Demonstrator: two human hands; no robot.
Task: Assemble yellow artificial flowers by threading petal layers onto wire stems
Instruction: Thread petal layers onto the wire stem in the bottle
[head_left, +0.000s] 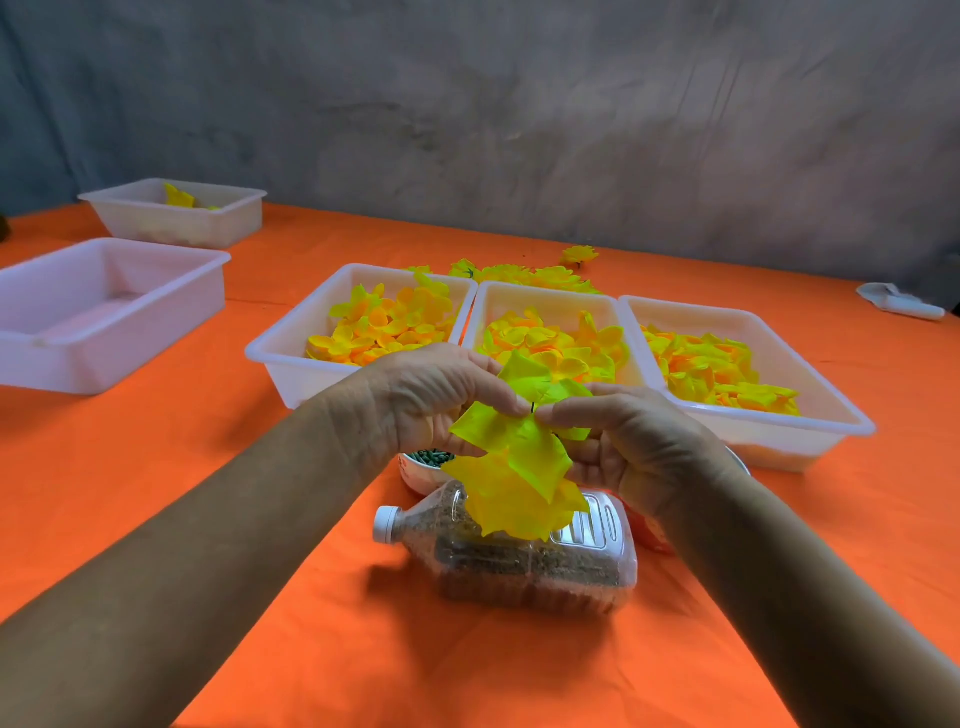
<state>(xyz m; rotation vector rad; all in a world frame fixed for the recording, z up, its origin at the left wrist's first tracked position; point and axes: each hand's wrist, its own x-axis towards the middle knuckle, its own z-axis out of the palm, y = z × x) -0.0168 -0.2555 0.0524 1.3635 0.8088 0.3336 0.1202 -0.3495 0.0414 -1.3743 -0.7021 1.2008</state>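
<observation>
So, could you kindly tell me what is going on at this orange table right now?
A person is putting together a yellow fabric flower. The left hand and right hand both pinch its petal layers around a thin dark wire stem, above a clear plastic bottle lying on its side. Behind stand three white plastic trays of loose yellow petals, with finished yellow flowers beyond them. A small white bowl of green pieces sits under the left hand.
</observation>
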